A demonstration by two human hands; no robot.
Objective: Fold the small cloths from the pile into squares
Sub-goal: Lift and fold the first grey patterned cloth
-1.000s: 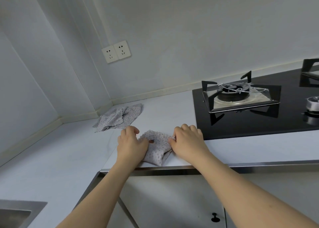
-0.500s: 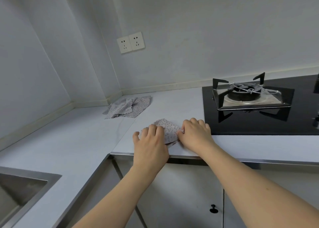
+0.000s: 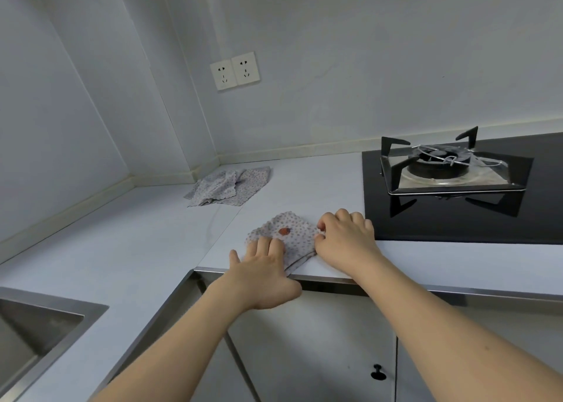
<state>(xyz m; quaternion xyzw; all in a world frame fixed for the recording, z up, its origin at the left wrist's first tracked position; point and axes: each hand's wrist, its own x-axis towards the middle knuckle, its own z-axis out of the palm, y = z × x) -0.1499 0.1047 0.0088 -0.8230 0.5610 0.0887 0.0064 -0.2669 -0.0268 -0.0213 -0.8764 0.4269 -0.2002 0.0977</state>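
head view: sink (image 3: 45,319) at left, contents not visible. folded cloth (image 3: 294,234) near counter edge; left hand (image 3: 262,275) now flat, pressing it; right hand (image 3: 345,237) pinches its right edge. pile (image 3: 230,185) behind.

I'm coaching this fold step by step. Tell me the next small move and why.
Probably fold once more: the left hand presses flat on the dotted cloth, the right hand pinches its right edge, and the cloth looks uneven, not yet square.
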